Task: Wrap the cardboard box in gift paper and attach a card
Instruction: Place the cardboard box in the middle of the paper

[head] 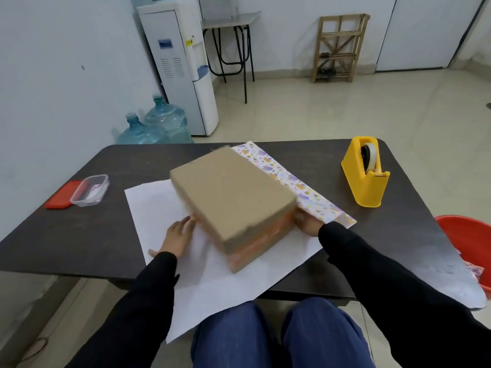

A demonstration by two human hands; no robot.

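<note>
My cardboard box (228, 192) sits askew on the gift paper (156, 205), white side up, on the desk (79, 235). My left hand (179, 236), grip wide and flat, steadies its near-left edge. My right hand (305, 221) braces its right corner, grip too blurred to tell, likely squaring it for folding.

Cardboard box (231, 192): near edges and near side smeared by blur.
Right hand (308, 223): fingers hidden behind the box's corner; its grip cannot be told.
Left hand (178, 235): fingertips blur into the box's side.
Gift paper (159, 205): middle hidden under the box.
Red basin (467, 235): cut off by the right edge.
Clear container (90, 191): contents too small to tell.
Water dispenser (180, 62): top cut off by the upper edge.
Worktop (79, 229): near right corner hidden by the right sleeve (385, 274).
</note>
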